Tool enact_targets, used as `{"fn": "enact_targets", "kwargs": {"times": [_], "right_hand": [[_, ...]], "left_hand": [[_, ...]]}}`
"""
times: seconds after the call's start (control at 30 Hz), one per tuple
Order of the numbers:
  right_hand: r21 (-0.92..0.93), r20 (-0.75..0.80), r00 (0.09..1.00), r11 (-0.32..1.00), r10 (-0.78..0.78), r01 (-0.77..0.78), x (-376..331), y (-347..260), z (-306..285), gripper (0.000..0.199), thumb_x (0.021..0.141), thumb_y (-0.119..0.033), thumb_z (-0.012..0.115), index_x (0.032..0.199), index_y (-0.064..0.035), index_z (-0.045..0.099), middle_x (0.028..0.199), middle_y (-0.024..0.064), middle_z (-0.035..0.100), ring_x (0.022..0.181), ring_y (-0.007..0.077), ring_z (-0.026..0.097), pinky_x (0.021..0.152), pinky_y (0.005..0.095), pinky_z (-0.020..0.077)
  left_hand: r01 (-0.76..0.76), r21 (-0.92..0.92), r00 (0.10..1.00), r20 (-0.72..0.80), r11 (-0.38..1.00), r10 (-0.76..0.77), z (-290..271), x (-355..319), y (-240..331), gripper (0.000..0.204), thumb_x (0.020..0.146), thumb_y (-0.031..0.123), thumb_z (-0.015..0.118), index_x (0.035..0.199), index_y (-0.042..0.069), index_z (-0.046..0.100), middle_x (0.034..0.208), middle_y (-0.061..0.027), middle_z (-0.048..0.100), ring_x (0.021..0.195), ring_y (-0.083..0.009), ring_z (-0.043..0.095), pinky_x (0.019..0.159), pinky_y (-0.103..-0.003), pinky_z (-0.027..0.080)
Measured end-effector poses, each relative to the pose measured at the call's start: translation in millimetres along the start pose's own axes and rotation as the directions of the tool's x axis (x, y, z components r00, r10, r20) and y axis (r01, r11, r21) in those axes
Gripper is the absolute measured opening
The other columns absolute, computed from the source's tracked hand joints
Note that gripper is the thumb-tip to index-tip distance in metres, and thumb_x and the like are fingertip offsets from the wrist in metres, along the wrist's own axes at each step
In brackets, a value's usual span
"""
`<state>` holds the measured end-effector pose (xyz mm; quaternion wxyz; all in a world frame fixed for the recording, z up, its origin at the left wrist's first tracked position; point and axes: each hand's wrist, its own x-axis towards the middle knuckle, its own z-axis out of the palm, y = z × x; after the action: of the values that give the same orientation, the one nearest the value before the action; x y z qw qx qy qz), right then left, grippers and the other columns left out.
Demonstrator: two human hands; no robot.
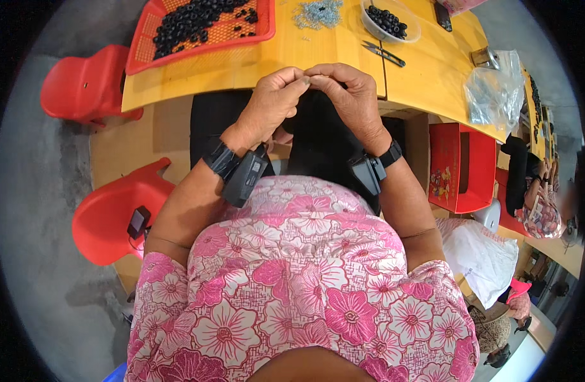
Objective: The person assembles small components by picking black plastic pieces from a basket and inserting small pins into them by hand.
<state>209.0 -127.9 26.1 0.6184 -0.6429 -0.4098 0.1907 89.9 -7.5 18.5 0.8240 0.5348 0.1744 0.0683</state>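
Observation:
My left hand (271,104) and my right hand (351,97) meet fingertip to fingertip just over the near edge of the yellow table (241,67). Both are closed in a pinch. Whatever they hold between the fingertips is too small to make out. Beyond them lies a heap of small clear-silvery pieces (319,14). A red plastic basket (134,54) with many small black ring-like parts (194,24) stands to the left. On the right, a clear round bowl (414,33) contains more black parts (386,22). Small thread snips (384,55) lie near my right hand.
A metal tin (485,58) and a clear plastic bag (494,92) sit at the table's right, a dark phone (443,16) farther back. Red chairs (85,83) stand on the left. Below the table's right side are a red box (446,167) and a white sack (480,254). Other people (542,207) sit at far right.

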Motion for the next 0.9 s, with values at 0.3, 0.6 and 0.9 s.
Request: {"fn": "enact_targets", "kwargs": {"times": [0.3, 0.6, 0.9], "right_hand": [[-0.117, 0.088, 0.992, 0.988, -0.093, 0.103, -41, -36, 19, 0.008, 0.08, -0.006, 0.068, 0.086, -0.0014, 0.069, 0.077, 0.0045, 0.068, 0.073, 0.0102, 0.062, 0.067, 0.0214, 0.0488], [-0.048, 0.006, 0.999, 0.998, -0.045, 0.046, -64, -69, 29, 0.007, 0.082, -0.005, 0.066, 0.087, -0.0001, 0.069, 0.081, 0.0011, 0.068, 0.074, 0.0047, 0.058, 0.069, 0.0193, 0.0475], [-0.043, 0.01, 0.998, 0.997, -0.061, 0.062, -66, -99, 28, 0.008, 0.083, -0.005, 0.066, 0.088, 0.0008, 0.069, 0.082, 0.0015, 0.068, 0.075, 0.0056, 0.058, 0.069, 0.0189, 0.0467]], "left_hand": [[0.036, -0.289, 0.99, 0.14, 0.957, 0.005, -10, -62, -14, 0.016, 0.097, 0.018, 0.047, 0.104, 0.006, 0.055, 0.085, 0.0033, 0.047, 0.065, -0.0036, 0.038, 0.056, -0.018, 0.033], [0.041, -0.435, 0.999, 0.041, 0.9, -0.026, -23, -97, -3, 0.034, 0.091, 0.005, 0.044, 0.122, -0.01, 0.045, 0.118, -0.0169, 0.054, 0.111, -0.0233, 0.053, 0.098, -0.034, 0.043], [-0.157, -0.427, 0.966, 0.121, 0.89, 0.229, -18, -114, 21, 0.042, 0.091, 0.0, 0.041, 0.131, -0.01, 0.037, 0.126, -0.021, 0.049, 0.119, -0.0254, 0.05, 0.105, -0.033, 0.038]]}}
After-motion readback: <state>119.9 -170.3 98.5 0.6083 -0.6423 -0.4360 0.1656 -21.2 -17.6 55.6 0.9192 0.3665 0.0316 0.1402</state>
